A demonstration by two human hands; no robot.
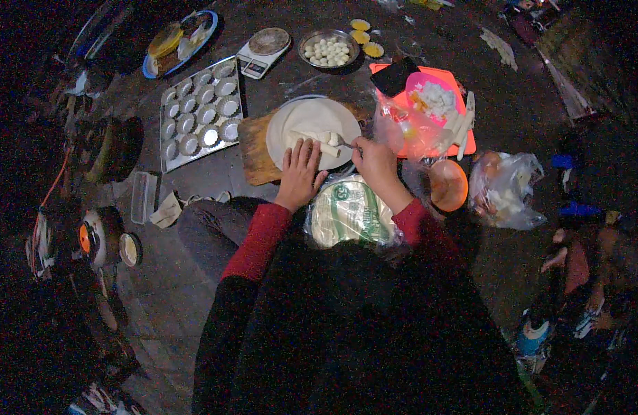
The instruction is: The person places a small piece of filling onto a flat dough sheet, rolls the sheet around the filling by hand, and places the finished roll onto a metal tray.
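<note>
A white plate (276, 123) lies partly on a wooden board (253, 153), with a folded piece of pale dough (312, 136) on it. My left hand (302, 174) rests on the plate's near side, fingers stretched out and apart, fingertips at the dough. In my right hand (378, 166), the fingers are closed around the handle of a small metal fork (344, 141). The fork's head points left and meets the dough's right end; its tines are too small to make out. Below the plate, a clear packet of round pale dough discs (353, 211) lies close to my body.
A tray of fluted tins (201, 111) stands left, with a scale (264, 52) and a bowl of white balls (327, 50) behind. At right are an orange board (464, 104), a pink dish of white pieces (433, 100), an orange cup (448, 185) and a plastic bag (505, 187).
</note>
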